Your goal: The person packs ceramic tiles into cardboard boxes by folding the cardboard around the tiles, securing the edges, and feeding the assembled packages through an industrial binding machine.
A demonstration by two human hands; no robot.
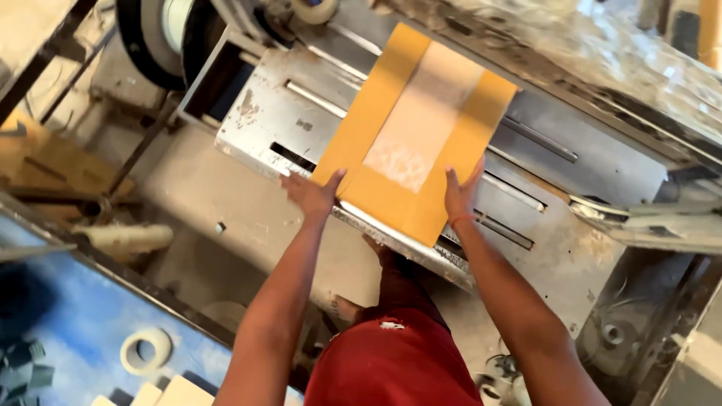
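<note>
Warm daylight is pouring in from the upper right, washing out the pale strip down the middle of the cardboard box (417, 128) and throwing glare across the dusty machine top (602, 53). The steel table (278, 120) is gleaming dully. Shadow is gathering under the table and along the left edge. Everything is looking slightly soft, the corners smearing most.

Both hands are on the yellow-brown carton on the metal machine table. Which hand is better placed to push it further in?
Probably the right hand: it lies flat against the carton's side, further up. The left hand touches only the near corner.
</note>
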